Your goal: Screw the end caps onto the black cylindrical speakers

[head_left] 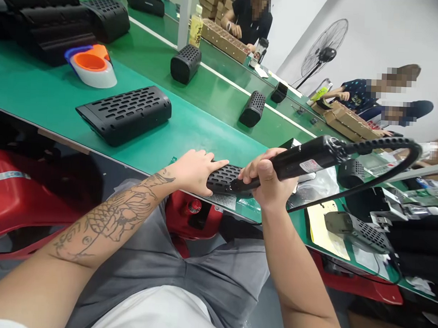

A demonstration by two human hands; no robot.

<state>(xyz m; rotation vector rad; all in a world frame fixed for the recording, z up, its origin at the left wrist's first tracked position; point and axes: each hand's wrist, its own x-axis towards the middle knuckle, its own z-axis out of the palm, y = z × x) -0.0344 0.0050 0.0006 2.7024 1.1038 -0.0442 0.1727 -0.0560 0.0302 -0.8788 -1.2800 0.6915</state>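
Observation:
My left hand (199, 172) grips the left end of a black perforated housing (224, 178) at the near edge of the green bench, thumb on the near side and fingers over the top. In my right hand (274, 183) is a black corded electric screwdriver (306, 158), fingers wrapped round its front part. It is tilted, with its tip end low at the housing and its cable end up to the right. Whether the tip touches a screw cannot be made out. Further left on the bench lies another black perforated housing (128, 114).
Tape rolls in an orange and white holder (90, 69) stand at left, near stacked black housings (40, 21). More housings (186, 63) sit on the green conveyor (222, 94). The screwdriver's cable (381, 183) loops right, above yellow paper (327, 229). Several people work across the line.

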